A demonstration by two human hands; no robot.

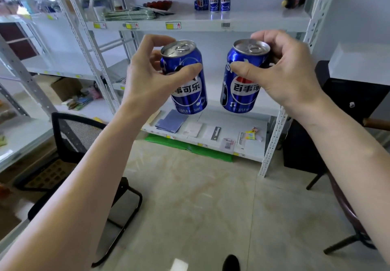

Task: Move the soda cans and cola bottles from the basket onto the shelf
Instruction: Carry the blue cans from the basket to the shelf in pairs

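My left hand (147, 74) grips a blue soda can (187, 93) near its top, held upright in the air before the shelf. Beside it, my right hand (285, 70) grips a second blue soda can (240, 89) the same way. On the upper shelf board (253, 20) stand two blue cans (220, 0), with a third can (201, 4) lying on its side to their left. A dark cola bottle (294, 1) lies at that shelf's far right. The basket is out of view.
The white metal shelving has a perforated upright (274, 135) at right. Papers and small packets lie on the low shelf (202, 131). A black mesh chair (78, 144) stands at left, a dark cabinet (348, 102) and a chair leg at right. Tiled floor lies below.
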